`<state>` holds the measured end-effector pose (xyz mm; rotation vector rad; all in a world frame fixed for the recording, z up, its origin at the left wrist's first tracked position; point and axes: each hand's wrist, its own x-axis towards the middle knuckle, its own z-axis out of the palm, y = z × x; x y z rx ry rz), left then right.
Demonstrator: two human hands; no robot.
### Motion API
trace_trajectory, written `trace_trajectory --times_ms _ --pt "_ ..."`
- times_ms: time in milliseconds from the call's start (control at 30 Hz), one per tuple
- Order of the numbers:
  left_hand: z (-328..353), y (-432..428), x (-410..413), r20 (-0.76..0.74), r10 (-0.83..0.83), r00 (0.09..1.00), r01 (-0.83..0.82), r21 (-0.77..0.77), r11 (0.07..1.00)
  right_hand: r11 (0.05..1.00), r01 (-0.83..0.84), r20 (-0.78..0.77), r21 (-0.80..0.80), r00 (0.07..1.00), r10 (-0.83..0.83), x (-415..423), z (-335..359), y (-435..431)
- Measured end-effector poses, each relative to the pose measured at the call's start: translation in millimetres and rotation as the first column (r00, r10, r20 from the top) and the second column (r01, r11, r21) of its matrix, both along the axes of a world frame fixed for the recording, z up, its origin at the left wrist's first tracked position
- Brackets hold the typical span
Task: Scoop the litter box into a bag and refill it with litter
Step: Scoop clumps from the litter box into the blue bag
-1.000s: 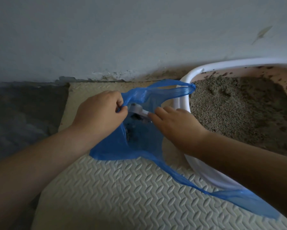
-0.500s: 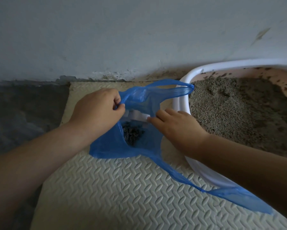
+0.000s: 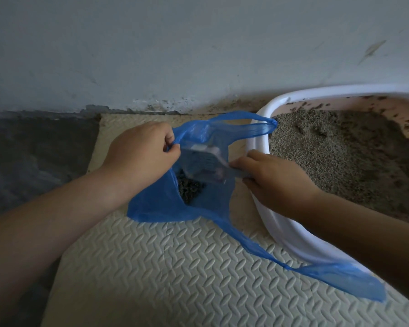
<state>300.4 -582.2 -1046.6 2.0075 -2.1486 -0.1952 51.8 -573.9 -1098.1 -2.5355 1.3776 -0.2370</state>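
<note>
Your left hand [image 3: 139, 159] pinches the blue bag [image 3: 156, 208] open on the mat [image 3: 163, 279], your right hand [image 3: 276, 182] grips the scoop [image 3: 203, 161] inside it, and the litter box [image 3: 288, 230] sits at the bag's 3 o'clock.

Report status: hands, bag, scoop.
Left hand pinching blue bag mouth open. Right hand gripping litter scoop, head inside bag over dark clumps. Nothing blocking; bag handle lies across litter box rim.

The pale scoop [image 3: 201, 161], barely seen half a second ago, now shows through the blue bag [image 3: 156, 208], its head raised toward ten o'clock from the right hand [image 3: 276, 180]. Dark clumps [image 3: 189, 188] now lie uncovered at its six o'clock.
</note>
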Motion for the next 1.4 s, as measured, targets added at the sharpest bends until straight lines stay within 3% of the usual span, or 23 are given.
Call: trace_trajectory --times_ms 133,267,500,667,733,900,1000,1067,1200,1400 --pt "0 -2 -1 0.008 -0.005 1.0 0.005 0.005 1.0 0.931 0.139 0.255 0.337 0.939 -0.232 -25 12 5" --pt "-2 -6 -5 0.008 -0.017 1.0 0.017 0.015 1.0 0.839 0.127 0.339 0.529 0.875 -0.346 -46 24 18" --pt "-11 -8 -37 0.006 -0.087 0.996 0.086 0.068 0.994 0.814 0.213 0.353 0.541 0.821 -0.449 -95 44 43" --pt "-21 -10 -86 -0.022 -0.269 0.963 0.27 0.052 0.962 0.681 0.378 0.362 0.627 0.633 -0.684 -144 42 54" --pt "-29 -12 -111 -0.068 -0.342 0.937 0.345 0.043 0.938 0.64 0.444 0.326 0.627 0.597 -0.733 -161 38 58" --pt "-54 -16 -169 -0.048 -0.431 0.901 0.432 -0.009 0.902 0.573 0.67 0.074 0.471 0.617 -0.783 -191 16 63" --pt "-73 -23 -189 -0.014 -0.368 0.93 0.368 0.026 0.929 0.517 0.749 -0.037 0.415 0.582 -0.812 -197 4 55" --pt "-83 -26 -195 -0.016 -0.293 0.956 0.294 0.048 0.955 0.527 0.747 -0.104 0.404 0.61 -0.785 -200 -4 41" --pt "-91 -23 -200 -0.121 -0.195 0.973 0.198 0.017 0.98 0.556 0.715 -0.072 0.424 0.639 -0.766 -197 -19 6" --pt "-94 -23 -199 -0.177 -0.178 0.968 0.186 0.03 0.982 0.637 0.682 -0.046 0.36 0.695 -0.718 -182 -31 -55"
